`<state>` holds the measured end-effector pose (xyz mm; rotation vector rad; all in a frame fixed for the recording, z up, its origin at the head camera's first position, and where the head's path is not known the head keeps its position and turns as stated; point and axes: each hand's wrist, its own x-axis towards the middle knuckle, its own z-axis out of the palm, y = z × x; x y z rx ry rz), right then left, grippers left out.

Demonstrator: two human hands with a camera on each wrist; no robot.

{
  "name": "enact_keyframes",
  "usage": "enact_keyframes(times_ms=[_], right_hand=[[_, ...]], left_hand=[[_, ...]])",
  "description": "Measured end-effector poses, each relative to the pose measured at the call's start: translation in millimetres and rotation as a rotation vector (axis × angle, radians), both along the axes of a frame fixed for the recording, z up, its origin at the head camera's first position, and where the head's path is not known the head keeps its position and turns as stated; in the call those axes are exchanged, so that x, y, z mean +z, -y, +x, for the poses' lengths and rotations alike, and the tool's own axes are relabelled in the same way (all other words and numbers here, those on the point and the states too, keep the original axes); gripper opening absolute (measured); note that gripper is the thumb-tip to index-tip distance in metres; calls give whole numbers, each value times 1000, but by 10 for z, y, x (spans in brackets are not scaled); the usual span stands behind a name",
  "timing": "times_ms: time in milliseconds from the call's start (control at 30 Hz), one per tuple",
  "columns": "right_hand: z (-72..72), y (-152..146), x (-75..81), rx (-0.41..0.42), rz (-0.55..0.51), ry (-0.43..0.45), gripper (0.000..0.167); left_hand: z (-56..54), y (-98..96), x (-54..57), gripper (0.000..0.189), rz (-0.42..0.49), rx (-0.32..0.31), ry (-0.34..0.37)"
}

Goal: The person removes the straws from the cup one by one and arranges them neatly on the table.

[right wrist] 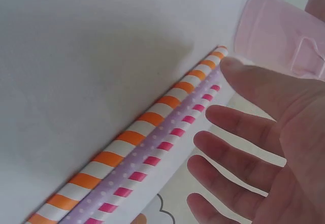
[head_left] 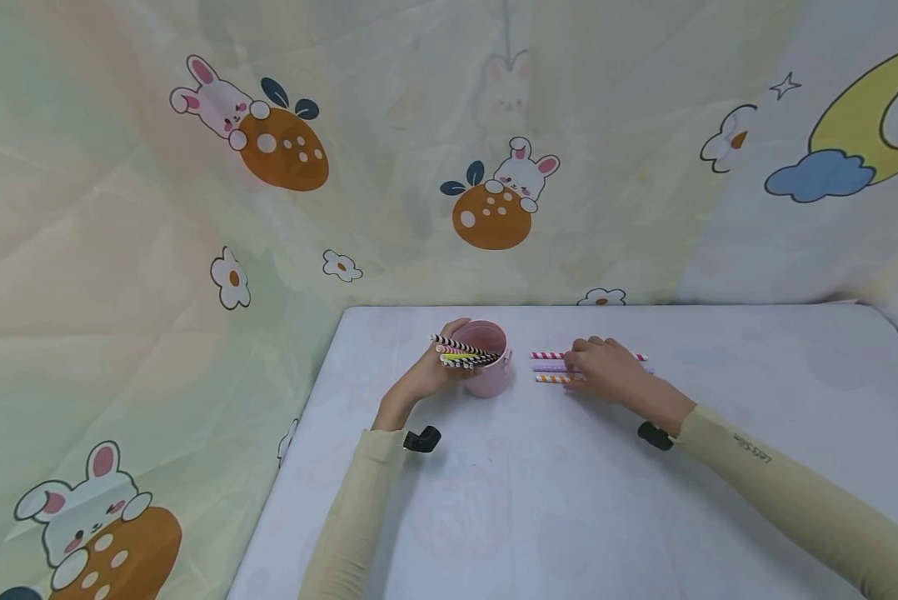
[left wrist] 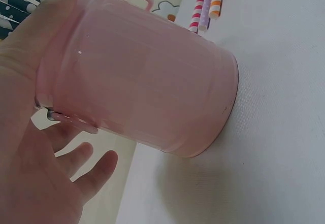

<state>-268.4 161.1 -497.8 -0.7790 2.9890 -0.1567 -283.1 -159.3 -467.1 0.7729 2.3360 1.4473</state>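
Observation:
A pink pail with small side handles stands on the table, and my left hand holds it near the rim, thumb on one side and fingers on the other. Several patterned straws stick out of it, leaning left over that hand. To the pail's right, my right hand reaches over three straws lying side by side. They are an orange-striped straw, a purple dotted straw and a pink-striped straw. In the right wrist view the fingers are spread and nearly straight, thumb tip right at the straws' end.
The white-covered table extends in front of both hands and to the right. A cloth backdrop printed with rabbits and flowers hangs behind the table's back edge and along its left side. Black wrist cameras sit at both cuffs.

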Motion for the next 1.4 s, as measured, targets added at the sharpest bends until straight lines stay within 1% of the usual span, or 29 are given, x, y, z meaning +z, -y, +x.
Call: enact_keyframes(times_ms=[133, 367, 433, 700, 800, 900, 967, 1133, 1233, 1400], right_hand=[[-19, -4, 27, -4, -27, 8, 47], [-54, -25, 83, 24, -117, -11, 50], [-64, -27, 111, 17, -147, 14, 53], [-94, 29, 282, -39, -271, 173, 64], [-125, 51, 360, -54, -317, 204, 69], [-167, 64, 459, -53, -362, 208, 71], [-194, 80, 532, -48, -384, 204, 70], [-251, 158, 691, -15, -422, 194, 66], [-273, 228, 748, 9, -420, 188, 61], [-288, 349, 810, 35, -382, 166, 57]], left_hand=[[1, -3, -1, 90, 2, 6, -2], [10, -1, 7, 90, -9, 12, 1], [13, 3, 2, 90, -10, 15, -2], [21, 9, -2, 90, 0, 20, -13], [17, 12, 2, 89, -13, 15, -15], [1, 19, -14, 90, -27, 10, -12], [-35, 22, -82, 90, -26, 16, -15], [-130, 32, -297, 91, -10, 57, -38], [-152, 37, -344, 91, -6, 69, -50], [-152, 38, -348, 90, -3, 67, -45]])
